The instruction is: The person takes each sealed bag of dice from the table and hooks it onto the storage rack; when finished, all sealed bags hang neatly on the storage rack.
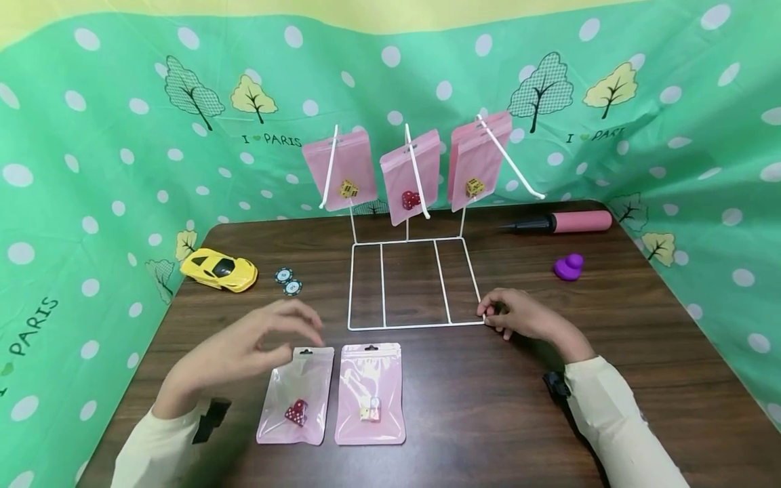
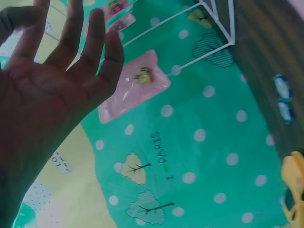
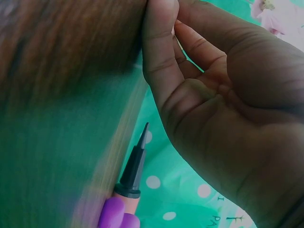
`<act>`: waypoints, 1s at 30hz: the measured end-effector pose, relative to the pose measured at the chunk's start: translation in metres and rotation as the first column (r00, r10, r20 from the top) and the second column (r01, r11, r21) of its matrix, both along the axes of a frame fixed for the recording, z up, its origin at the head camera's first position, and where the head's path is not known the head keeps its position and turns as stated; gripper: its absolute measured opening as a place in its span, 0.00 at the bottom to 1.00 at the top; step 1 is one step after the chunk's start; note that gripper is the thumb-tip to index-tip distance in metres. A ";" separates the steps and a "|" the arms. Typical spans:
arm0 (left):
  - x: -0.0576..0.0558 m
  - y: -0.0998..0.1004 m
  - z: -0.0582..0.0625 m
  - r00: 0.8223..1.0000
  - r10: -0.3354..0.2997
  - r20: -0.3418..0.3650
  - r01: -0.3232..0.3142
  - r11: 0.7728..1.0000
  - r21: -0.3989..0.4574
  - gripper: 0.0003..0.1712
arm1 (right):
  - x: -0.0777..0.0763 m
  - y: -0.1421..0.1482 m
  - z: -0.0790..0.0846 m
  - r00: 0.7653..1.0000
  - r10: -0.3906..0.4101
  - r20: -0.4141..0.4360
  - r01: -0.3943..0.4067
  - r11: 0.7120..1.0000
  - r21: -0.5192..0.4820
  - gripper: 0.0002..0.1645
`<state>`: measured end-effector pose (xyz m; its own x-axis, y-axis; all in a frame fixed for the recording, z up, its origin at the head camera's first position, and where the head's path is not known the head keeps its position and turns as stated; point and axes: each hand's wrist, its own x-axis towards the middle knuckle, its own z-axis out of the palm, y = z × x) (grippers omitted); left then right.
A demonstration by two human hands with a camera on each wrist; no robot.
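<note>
My right hand (image 1: 525, 315) pinches the front right corner of a white wire display rack (image 1: 415, 326) between thumb and fingers. Above the table, my left hand (image 1: 250, 342) holds nothing; its fingers are loosely bent near the top of a pink zip bag (image 1: 314, 379) with red dice (image 1: 297, 412). Beside that lies another pink zip bag (image 1: 390, 373), with pale dice (image 1: 370, 410) inside. From the rack's prongs hang a left bag (image 1: 363, 159) with yellow dice, a middle bag (image 1: 430, 169) with red dice, and at least two overlapping right bags (image 1: 466, 159), the front one showing yellow dice.
To the left stand a yellow toy car (image 1: 221, 269) and two poker chips (image 1: 293, 287). A purple rubber duck (image 1: 569, 267) and a pink hand pump (image 1: 579, 221) are at the right. Polka-dot green cloth (image 1: 396, 74) rises behind the brown table (image 1: 476, 407).
</note>
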<state>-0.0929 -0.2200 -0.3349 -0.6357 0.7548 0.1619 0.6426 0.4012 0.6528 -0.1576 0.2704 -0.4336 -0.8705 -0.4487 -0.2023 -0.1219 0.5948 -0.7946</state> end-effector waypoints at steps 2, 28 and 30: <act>0.010 -0.002 -0.007 0.999 0.016 0.030 -0.015 0.999 -0.030 0.30 | 0.000 0.000 0.000 1.000 0.000 0.000 0.000 1.000 0.001 0.05; 0.074 -0.023 -0.081 0.692 0.680 0.240 -0.633 0.733 -0.250 0.38 | 0.000 0.000 0.001 1.000 -0.006 -0.002 0.006 1.000 0.020 0.05; 0.073 -0.020 -0.083 0.678 0.703 0.216 -0.640 0.708 -0.297 0.43 | 0.000 0.000 0.000 1.000 -0.003 -0.005 0.003 1.000 0.020 0.05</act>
